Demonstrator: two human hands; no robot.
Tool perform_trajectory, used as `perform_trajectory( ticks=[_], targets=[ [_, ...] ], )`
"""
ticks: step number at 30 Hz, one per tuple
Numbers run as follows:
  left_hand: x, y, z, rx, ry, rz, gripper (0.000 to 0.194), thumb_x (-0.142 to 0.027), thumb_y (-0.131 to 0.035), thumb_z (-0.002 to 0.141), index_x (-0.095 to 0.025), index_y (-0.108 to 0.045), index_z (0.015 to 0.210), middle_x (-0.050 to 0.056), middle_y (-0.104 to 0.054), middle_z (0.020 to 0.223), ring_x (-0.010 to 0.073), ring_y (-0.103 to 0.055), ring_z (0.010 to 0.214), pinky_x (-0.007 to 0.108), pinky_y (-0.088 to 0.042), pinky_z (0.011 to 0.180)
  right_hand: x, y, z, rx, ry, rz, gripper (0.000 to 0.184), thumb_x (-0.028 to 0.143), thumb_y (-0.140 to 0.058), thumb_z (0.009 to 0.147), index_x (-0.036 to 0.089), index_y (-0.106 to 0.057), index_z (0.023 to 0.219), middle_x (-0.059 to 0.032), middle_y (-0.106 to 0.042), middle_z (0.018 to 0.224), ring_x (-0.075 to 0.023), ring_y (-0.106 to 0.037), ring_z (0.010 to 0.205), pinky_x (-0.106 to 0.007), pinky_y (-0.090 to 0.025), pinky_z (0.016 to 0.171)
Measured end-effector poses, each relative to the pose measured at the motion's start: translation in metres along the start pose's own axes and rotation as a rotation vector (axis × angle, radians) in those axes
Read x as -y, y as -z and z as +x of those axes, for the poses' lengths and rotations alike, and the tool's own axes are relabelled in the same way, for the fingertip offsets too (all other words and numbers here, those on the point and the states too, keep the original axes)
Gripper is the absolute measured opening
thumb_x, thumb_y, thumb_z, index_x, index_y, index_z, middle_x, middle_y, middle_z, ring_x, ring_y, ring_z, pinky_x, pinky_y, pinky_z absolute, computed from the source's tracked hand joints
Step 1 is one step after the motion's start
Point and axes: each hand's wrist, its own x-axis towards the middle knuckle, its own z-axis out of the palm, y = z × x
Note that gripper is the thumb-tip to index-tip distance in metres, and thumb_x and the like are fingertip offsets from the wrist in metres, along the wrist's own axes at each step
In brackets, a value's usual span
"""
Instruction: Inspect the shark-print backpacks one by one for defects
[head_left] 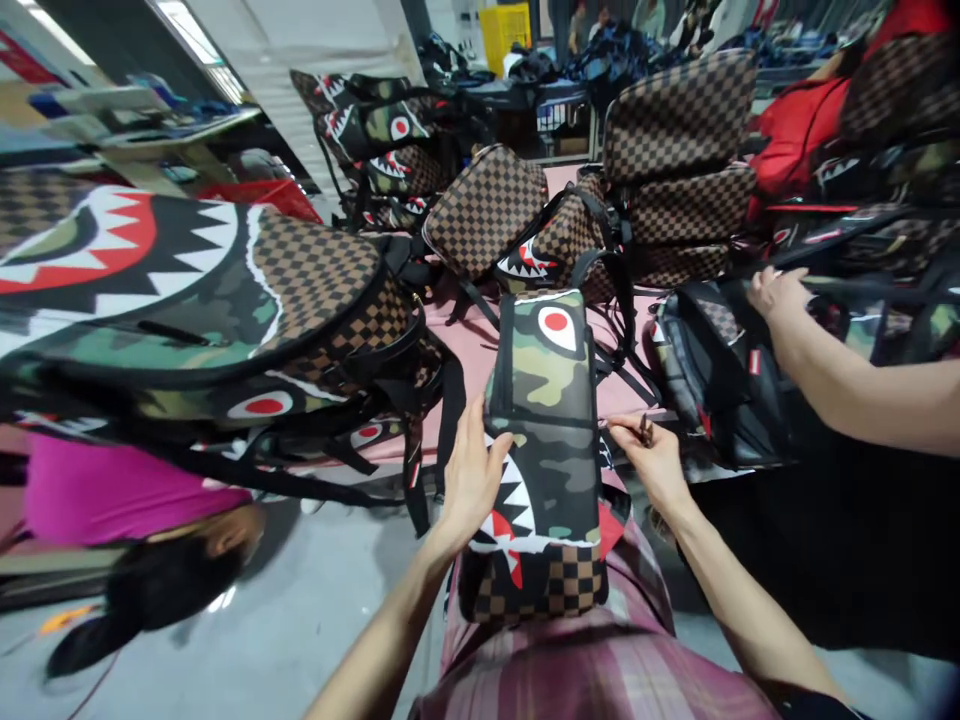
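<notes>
The left hand (474, 468), loosely spread, touched the edge of a camouflage backpack (555, 450) between it and the right hand (657, 465), which was curled around a small dark item (646, 430). The backpack looked fully sewn; any remaining work was unclear.

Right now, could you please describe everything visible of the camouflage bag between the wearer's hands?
The camouflage bag is boxy, apparently smooth coated fabric with dark seams. Its upper face shows a red and white eye, jagged white teeth beside red and, past a white border, a brown and black checkered near end. It lies lengthwise, near end by the plaid clothing, far end over the pink tabletop. The left hand touches its left side; the right hand is by its right edge, contact unclear.
</notes>
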Motion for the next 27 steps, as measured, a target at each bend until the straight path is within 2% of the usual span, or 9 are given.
perform_trajectory(
  ticks=[3,6,11,14,17,20,22,23,27],
  targets=[
    [0.004,0.003,0.005,-0.007,0.037,0.018,0.059,-0.033,-0.041,0.090,-0.020,-0.021,0.144,0.011,-0.030,0.148,0.0252,-0.029,0.136,0.047,-0.026,0.112,-0.005,-0.016,0.016,0.080,-0.017,0.086,0.025,0.034,-0.069,0.069,0.018,-0.070,0.089,-0.0025,-0.065,0.080,-0.0143,-0.056,0.070,-0.026,-0.043,0.065],
    [0.011,0.002,0.009,-0.015,0.057,0.028,0.059,-0.034,-0.042,0.090,-0.021,-0.023,0.144,0.010,-0.030,0.148,0.0245,-0.028,0.137,0.044,-0.023,0.114,-0.014,-0.023,0.024,0.122,0.018,0.150,0.014,0.031,-0.069,0.068,0.017,-0.067,0.072,-0.0003,-0.061,0.072,-0.0121,-0.051,0.064,-0.024,-0.040,0.061],
    [0.015,-0.004,0.013,-0.029,0.048,0.015,0.060,-0.033,-0.044,0.089,-0.017,-0.024,0.144,0.011,-0.031,0.148,0.0245,-0.028,0.137,0.042,-0.022,0.115,-0.024,-0.006,0.035,-0.145,-0.106,0.254,0.022,0.037,-0.068,0.070,0.016,-0.063,0.066,0.0033,-0.048,0.054,-0.0089,-0.038,0.049,-0.023,-0.031,0.048],
    [0.009,-0.007,0.013,-0.031,0.028,-0.022,0.059,-0.032,-0.044,0.088,-0.018,-0.026,0.143,0.010,-0.031,0.148,0.0238,-0.028,0.137,0.041,-0.023,0.114,-0.026,-0.003,0.034,-0.049,-0.117,0.185,0.021,0.034,-0.070,0.068,0.016,-0.067,0.076,0.0000,-0.057,0.067,-0.0111,-0.046,0.058,-0.024,-0.037,0.056],
    [0.002,-0.005,0.013,-0.022,0.050,-0.080,0.059,-0.031,-0.047,0.087,-0.017,-0.029,0.141,0.010,-0.033,0.146,0.0239,-0.029,0.136,0.041,-0.024,0.114,-0.031,-0.008,0.030,0.082,-0.062,0.126,0.016,0.031,-0.068,0.069,0.016,-0.063,0.066,-0.0014,-0.059,0.075,-0.0137,-0.051,0.067,-0.026,-0.040,0.064],
    [0.000,0.001,0.017,-0.018,0.061,-0.144,0.052,-0.031,-0.045,0.088,-0.017,-0.037,0.137,0.010,-0.039,0.143,0.0225,-0.035,0.133,0.040,-0.028,0.112,-0.029,-0.007,0.034,-0.082,-0.027,0.095,0.021,0.033,-0.065,0.075,0.016,-0.058,0.064,-0.0009,-0.056,0.069,-0.0143,-0.053,0.066,-0.027,-0.041,0.063],
    [0.001,0.007,0.026,-0.028,0.054,-0.195,0.045,-0.031,-0.043,0.089,-0.018,-0.045,0.131,0.010,-0.044,0.139,0.0216,-0.040,0.130,0.038,-0.032,0.109,-0.015,-0.003,0.039,-0.157,0.088,0.020,0.018,0.031,-0.062,0.079,0.016,-0.060,0.069,-0.0017,-0.058,0.070,-0.0154,-0.055,0.067,-0.028,-0.043,0.063],
    [0.001,0.009,0.032,-0.023,0.057,-0.235,0.042,-0.032,-0.043,0.089,-0.018,-0.049,0.128,0.010,-0.047,0.136,0.0215,-0.043,0.127,0.038,-0.035,0.107,-0.004,-0.002,0.041,-0.113,0.187,-0.043,0.015,0.029,-0.060,0.082,0.017,-0.061,0.073,-0.0026,-0.060,0.074,-0.0164,-0.057,0.071,-0.028,-0.045,0.066],
    [-0.004,0.017,0.060,0.085,0.107,-0.449,0.040,-0.033,-0.052,0.083,-0.015,-0.055,0.118,0.011,-0.057,0.123,0.0213,-0.055,0.113,0.035,-0.044,0.098,0.049,-0.017,0.040,0.326,0.592,-0.422,0.018,0.020,-0.050,0.090,0.020,-0.063,0.102,-0.0063,-0.064,0.100,-0.0176,-0.061,0.089,-0.028,-0.046,0.073]
  ],
)
